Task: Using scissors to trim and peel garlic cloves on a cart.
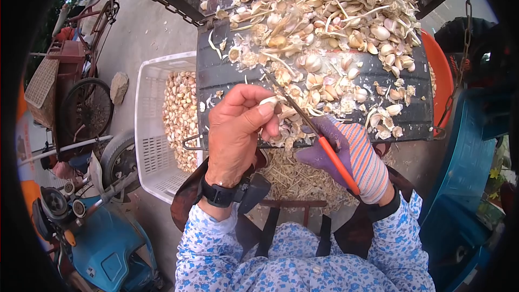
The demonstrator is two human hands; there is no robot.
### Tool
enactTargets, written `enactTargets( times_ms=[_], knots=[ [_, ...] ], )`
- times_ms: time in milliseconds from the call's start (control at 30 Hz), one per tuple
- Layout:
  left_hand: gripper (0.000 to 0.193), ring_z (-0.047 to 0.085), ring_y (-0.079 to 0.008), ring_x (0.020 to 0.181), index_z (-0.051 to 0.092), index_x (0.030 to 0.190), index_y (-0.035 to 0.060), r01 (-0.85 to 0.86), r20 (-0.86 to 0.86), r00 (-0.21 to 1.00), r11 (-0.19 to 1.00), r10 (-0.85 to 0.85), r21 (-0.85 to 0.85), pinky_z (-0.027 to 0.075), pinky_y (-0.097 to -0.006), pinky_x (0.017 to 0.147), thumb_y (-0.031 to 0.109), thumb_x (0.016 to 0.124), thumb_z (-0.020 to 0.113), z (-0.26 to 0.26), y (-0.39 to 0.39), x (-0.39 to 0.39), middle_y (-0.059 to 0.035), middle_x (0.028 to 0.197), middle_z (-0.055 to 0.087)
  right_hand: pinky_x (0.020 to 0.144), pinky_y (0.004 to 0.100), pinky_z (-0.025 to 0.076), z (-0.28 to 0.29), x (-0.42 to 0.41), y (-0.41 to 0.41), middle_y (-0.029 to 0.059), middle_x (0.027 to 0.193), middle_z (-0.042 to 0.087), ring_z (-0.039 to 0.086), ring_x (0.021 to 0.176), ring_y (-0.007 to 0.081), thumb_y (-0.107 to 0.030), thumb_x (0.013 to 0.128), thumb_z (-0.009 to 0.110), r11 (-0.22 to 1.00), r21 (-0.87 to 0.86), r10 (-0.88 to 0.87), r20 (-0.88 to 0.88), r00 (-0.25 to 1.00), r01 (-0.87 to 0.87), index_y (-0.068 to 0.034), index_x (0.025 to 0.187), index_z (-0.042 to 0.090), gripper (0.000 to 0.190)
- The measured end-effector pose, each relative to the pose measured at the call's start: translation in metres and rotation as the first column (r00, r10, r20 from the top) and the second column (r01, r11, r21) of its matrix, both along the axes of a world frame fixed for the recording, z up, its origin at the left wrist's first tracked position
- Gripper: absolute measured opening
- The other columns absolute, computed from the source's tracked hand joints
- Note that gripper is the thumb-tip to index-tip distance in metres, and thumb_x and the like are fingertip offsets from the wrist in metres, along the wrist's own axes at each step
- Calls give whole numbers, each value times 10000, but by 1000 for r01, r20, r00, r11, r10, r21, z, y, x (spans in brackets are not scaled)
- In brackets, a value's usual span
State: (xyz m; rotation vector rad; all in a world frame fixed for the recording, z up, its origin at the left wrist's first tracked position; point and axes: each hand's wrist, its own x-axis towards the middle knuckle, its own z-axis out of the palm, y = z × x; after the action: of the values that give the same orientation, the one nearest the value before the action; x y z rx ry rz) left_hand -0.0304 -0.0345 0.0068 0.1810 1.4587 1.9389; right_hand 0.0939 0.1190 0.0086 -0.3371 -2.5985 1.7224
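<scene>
Between the thumb and fingers of my bare left hand (242, 127) is a pale garlic clove (268, 101). My right hand (348, 154), in a striped knit glove with a purple coating, grips a pair of scissors or snips (338, 164) with red-orange handles. The dark blades point up and left, just right of the clove. Beyond both hands, a heap of garlic cloves, dry stems and papery skins (324, 20) lies on a dark ribbed metal panel (227, 73). More cloves and skin scraps lie scattered near the panel's front edge.
A white plastic crate (148, 129) holding many cloves stands to the left. An orange-red basin (440, 65) sits behind the panel's right side. Chains (467, 40) hang at both sides. Stems and skins (302, 178) cover the ground below. A blue vehicle (105, 243) stands lower left.
</scene>
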Motion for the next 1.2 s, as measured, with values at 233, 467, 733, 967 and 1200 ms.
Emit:
enactTargets(
  times_ms=[233,467,733,967,1200],
  knots=[
    [282,595,-123,719,573,1103,-44,-539,-593,775,720,220,-437,465,-230,630,52,843,626,-3,-82,-52,-71,850,626,563,231,416,11,-1,12,-2,694,525,490,624,70,-182,746,699,879,-260,-365,169,916,399,4,1044,584,370],
    [248,550,-72,695,607,1048,-10,-218,-609,765,806,-209,-551,441,-220,625,100,830,656,-18,9,-24,-8,813,619,563,231,428,2,5,17,12,692,547,513,632,77,-179,741,727,875,-167,-448,76,891,454,15,1067,583,406],
    [116,524,-97,554,645,897,-20,-272,-720,554,727,-418,-631,402,-246,515,39,817,586,-35,58,-46,-83,678,595,588,241,446,5,11,28,30,729,553,528,655,91,-166,736,723,884,-34,-466,6,885,466,19,1065,579,404],
    [137,609,-126,612,585,976,-31,-111,-86,992,957,91,-268,464,-214,512,-54,845,554,-22,21,-36,-56,774,614,571,231,426,9,18,22,20,739,537,517,645,82,-168,760,691,872,-143,-476,-21,879,469,17,1075,579,383],
    [152,611,-130,658,598,994,-50,-355,-292,904,929,313,-104,449,-226,569,-28,845,574,65,-98,24,-88,839,636,495,224,400,-20,34,27,78,916,565,480,564,95,-105,858,559,963,198,-105,-351,931,183,4,1073,615,247]
  ],
)
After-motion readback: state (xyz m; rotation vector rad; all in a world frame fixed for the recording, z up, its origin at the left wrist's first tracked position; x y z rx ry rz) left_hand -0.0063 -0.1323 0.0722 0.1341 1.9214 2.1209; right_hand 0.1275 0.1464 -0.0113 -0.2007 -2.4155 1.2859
